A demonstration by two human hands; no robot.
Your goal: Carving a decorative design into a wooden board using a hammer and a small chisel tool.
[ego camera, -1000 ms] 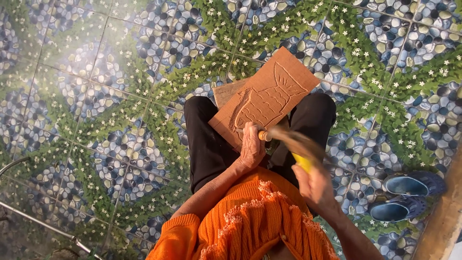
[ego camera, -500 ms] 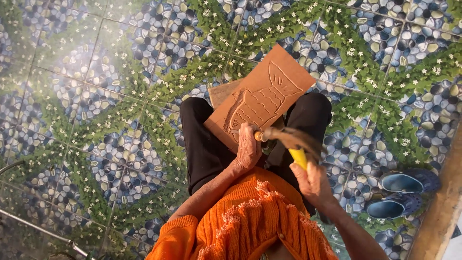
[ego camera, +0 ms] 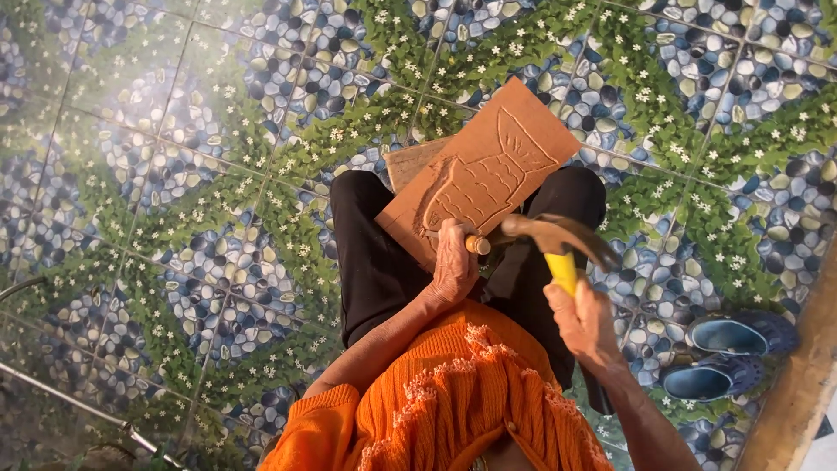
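Observation:
A brown wooden board with a carved fish rests tilted on my lap, over black trousers. My left hand grips a chisel whose wooden butt end sticks out to the right, its tip against the board's lower part. My right hand holds a claw hammer by its yellow handle. The steel hammer head hovers just right of the chisel's butt, close to it. I wear an orange knitted top.
A second smaller wooden piece lies under the board. The floor is tiled with a pebble-and-leaf pattern. A pair of blue shoes sits at the right, beside a wooden beam. A thin metal rod crosses the lower left.
The hammer has swung: its head went from near the chisel end to slightly back and right. My left hand and chisel stay at the same spot on the board.

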